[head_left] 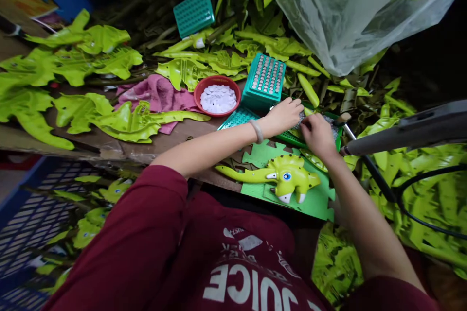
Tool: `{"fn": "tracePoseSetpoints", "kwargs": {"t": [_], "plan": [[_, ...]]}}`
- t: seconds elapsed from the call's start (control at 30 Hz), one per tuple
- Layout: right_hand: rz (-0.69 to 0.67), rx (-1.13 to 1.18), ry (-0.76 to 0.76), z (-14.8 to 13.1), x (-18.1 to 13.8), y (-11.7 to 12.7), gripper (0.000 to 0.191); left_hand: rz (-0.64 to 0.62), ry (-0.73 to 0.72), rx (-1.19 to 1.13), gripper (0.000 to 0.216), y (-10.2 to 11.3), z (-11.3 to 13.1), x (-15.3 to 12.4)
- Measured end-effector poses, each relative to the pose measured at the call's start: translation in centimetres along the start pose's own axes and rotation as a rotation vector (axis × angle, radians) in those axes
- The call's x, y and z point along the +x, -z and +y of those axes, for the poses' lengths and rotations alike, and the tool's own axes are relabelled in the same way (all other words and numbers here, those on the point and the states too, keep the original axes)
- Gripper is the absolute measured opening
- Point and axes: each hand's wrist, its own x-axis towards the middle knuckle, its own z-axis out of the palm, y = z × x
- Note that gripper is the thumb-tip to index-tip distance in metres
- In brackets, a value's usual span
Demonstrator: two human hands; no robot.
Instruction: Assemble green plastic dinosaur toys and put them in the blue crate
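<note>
My left hand (286, 115), with a grey band at the wrist, reaches over a green tray (292, 139) of small shiny metal pieces, probably screws. Its fingers are curled and their tips are hidden. At the tray's right part, my right hand (319, 137) has thumb and fingers pinched together; whatever they hold cannot be made out. Just below the hands, a yellow-green toy dinosaur (292, 176) with a blue eye and long tail lies on a green foam mat (255, 155). Behind my left hand stands a teal block (260, 91) topped with rows of silver round pieces.
A red bowl (200, 102) of white pieces sits by a pink cloth (155, 92). Yellow-green plastic shells (105, 53) cover the left and back. A clear plastic bag (343, 19) hangs at top right. A grey power tool (404, 129) juts in from the right. A blue crate (22, 233) stands lower left.
</note>
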Motion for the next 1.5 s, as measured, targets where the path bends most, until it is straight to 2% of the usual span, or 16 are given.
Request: {"fn": "tracePoseSetpoints", "kwargs": {"t": [0.1,0.2,0.33,0.43,0.53,0.63,0.77,1.03,1.13,1.2,1.23,1.3,1.37,1.4,1.43,1.5], "plan": [[0.069,0.082,-0.028,0.5,-0.8,0.5,0.016,0.053,0.016,0.017,0.032,-0.3,0.3,0.0],[0.074,0.130,-0.090,0.2,-0.4,0.9,0.017,0.100,0.071,0.013,0.035,-0.3,0.3,0.0],[0.079,0.362,-0.211,-1.8,-1.6,2.9,0.013,0.031,0.033,-0.019,0.030,-0.6,0.1,0.5],[0.032,0.631,-0.194,-4.3,-6.5,5.2,0.009,0.066,0.049,-0.033,0.029,-0.9,-0.2,0.6],[0.021,0.638,0.016,-6.4,-13.1,6.1,0.007,0.103,0.049,-0.050,0.031,-1.2,-0.3,0.3],[0.096,0.475,0.119,-7.4,-18.1,4.6,0.017,0.084,0.054,-0.087,0.031,-1.5,-0.4,0.2],[0.161,0.349,0.094,-7.2,-20.4,1.8,0.024,0.095,0.071,-0.117,0.031,-2.0,-0.2,0.3],[0.203,0.314,0.099,-7.3,-20.6,0.5,0.030,0.088,0.090,-0.153,0.033,-2.4,0.0,0.1],[0.274,0.249,0.137,-6.9,-21.4,0.4,0.043,0.126,0.128,-0.163,0.035,-1.9,0.2,0.0],[0.375,0.154,0.144,-6.0,-21.1,1.1,0.052,0.163,0.167,-0.208,0.035,-1.1,0.4,0.2],[0.464,0.098,0.131,-5.5,-20.5,1.7,0.054,0.176,0.179,-0.247,0.035,-0.5,0.4,0.4],[0.746,0.030,0.052,-4.2,-18.2,3.2,0.049,0.187,0.188,-0.342,0.032,1.0,0.3,0.4],[1.001,0.084,-0.074,-3.1,-14.8,4.9,0.042,0.193,0.198,-0.447,0.026,2.8,-0.1,-0.6],[1.036,0.157,-0.115,-2.6,-13.0,5.5,0.042,0.204,0.207,-0.507,0.021,3.8,-0.4,-1.7],[1.007,0.241,-0.119,-2.2,-11.4,5.9,0.045,0.218,0.213,-0.574,0.017,4.8,-0.6,-3.3],[0.837,0.355,-0.063,-1.7,-9.0,6.1,0.055,0.259,0.219,-0.721,0.010,6.6,-0.7,-7.9]]}}
